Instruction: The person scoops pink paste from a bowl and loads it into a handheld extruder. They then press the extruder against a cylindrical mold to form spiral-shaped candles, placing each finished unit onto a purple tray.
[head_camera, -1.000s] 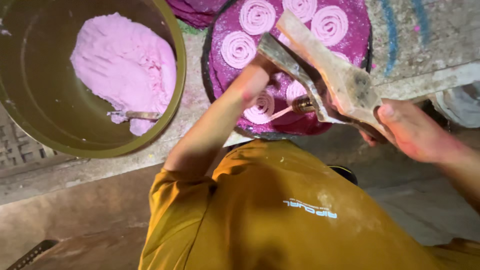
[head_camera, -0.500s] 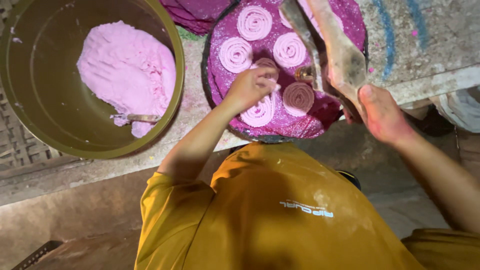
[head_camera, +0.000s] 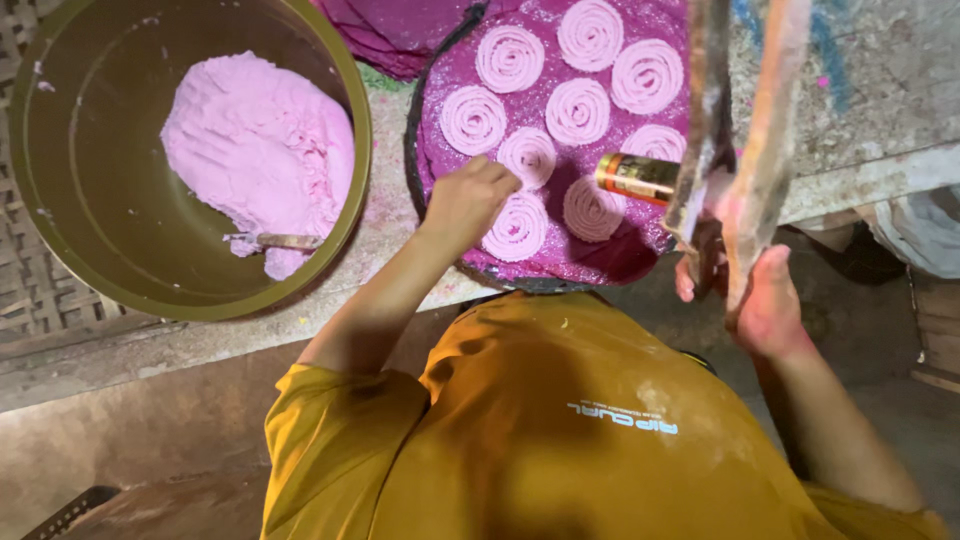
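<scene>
Two hands work over a round purple tray (head_camera: 440, 170) of pink dough spirals. One hand, the left (head_camera: 468, 200), has its fingers curled together and rests on the tray, touching a spiral (head_camera: 517, 226) just beside it. Its other hand, the right (head_camera: 765, 300), is closed around the handles of a wooden press (head_camera: 740, 120), which hangs above the tray's right edge. Near this hand the tray has a bare patch. Far to the left stands a green bowl (head_camera: 90, 180) with pink dough (head_camera: 260, 150).
</scene>
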